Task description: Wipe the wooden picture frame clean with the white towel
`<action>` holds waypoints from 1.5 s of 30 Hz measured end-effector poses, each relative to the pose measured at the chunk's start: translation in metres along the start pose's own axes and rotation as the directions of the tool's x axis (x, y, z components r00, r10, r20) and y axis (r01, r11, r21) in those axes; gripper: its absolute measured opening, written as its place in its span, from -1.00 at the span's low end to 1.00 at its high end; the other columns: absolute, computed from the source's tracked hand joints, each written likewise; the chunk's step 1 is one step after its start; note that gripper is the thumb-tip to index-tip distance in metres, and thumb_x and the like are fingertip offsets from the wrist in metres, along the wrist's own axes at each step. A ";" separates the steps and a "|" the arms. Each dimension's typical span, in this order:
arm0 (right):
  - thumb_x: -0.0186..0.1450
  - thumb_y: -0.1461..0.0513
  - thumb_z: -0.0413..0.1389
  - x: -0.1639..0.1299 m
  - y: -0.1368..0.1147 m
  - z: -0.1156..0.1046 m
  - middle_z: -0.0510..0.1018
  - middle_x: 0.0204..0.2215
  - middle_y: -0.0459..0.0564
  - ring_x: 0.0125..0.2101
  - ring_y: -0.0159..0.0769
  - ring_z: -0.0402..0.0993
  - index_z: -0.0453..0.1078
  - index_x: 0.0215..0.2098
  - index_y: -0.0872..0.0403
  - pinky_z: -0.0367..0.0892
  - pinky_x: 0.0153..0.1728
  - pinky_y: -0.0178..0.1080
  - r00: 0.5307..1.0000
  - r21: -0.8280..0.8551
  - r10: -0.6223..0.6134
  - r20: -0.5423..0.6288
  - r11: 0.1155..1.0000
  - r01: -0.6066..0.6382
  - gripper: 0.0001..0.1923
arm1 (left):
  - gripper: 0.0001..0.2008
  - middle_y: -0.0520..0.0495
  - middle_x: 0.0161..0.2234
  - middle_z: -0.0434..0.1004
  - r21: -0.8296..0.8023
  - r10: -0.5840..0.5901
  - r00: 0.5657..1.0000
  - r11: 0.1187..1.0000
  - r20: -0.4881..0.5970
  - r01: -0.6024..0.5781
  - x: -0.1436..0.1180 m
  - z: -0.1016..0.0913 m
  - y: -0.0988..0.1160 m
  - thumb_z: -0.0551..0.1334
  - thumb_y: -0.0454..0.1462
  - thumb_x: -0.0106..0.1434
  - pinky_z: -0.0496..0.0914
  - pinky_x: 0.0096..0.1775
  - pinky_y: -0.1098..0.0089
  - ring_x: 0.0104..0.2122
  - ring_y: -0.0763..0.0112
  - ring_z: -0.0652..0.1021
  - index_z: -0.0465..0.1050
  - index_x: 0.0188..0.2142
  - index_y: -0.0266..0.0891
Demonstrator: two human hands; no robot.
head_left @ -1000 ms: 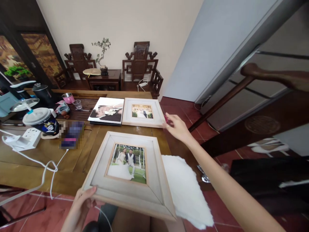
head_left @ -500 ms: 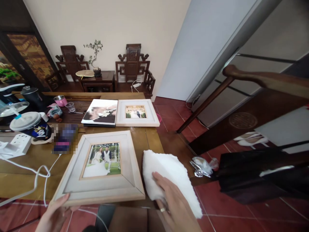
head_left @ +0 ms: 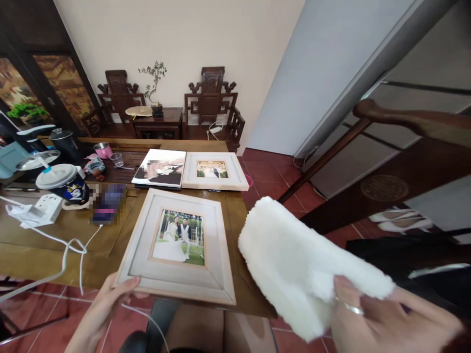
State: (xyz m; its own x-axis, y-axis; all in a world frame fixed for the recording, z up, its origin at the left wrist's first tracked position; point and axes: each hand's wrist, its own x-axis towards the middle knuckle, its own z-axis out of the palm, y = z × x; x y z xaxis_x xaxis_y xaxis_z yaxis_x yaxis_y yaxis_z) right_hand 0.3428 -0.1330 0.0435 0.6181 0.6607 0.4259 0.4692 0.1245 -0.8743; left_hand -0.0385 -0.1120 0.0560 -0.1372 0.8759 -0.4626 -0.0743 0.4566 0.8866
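Cloth [head_left: 294,264] is now up off the surface [head_left: 73,230], pinched in your right hand [head_left: 386,318] fingers, while your left hand [head_left: 106,306] fingers curl under the near frame [head_left: 180,245], ready for wiping.

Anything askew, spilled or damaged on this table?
Nothing spilled or damaged. The near frame sits skewed, its bottom edge overhanging the table, steadied by the left hand. The right hand holds a white cloth up off the table.

carved chairs [head_left: 211,105], red tiled floor [head_left: 274,169]
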 end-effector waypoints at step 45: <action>-0.08 0.63 -0.19 0.038 0.011 0.093 0.23 0.26 0.14 0.30 -0.06 -0.04 0.32 0.11 0.04 0.10 0.21 0.15 0.377 -0.082 -0.345 0.859 0.635 0.768 -0.15 | -0.60 -0.30 0.24 0.22 0.624 0.653 0.546 0.142 0.524 -0.768 0.113 0.063 0.016 0.01 -0.29 0.38 0.10 0.25 0.00 0.31 0.10 0.11 0.28 0.17 -0.29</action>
State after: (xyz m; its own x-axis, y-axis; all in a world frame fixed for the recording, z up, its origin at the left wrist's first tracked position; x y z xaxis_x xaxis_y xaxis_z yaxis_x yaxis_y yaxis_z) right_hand 0.3128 -0.0378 0.0288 -0.4707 0.8425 0.2619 0.8248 0.5256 -0.2086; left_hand 0.0065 0.0045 0.0182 0.3939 0.8587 0.3278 0.7115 -0.5106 0.4827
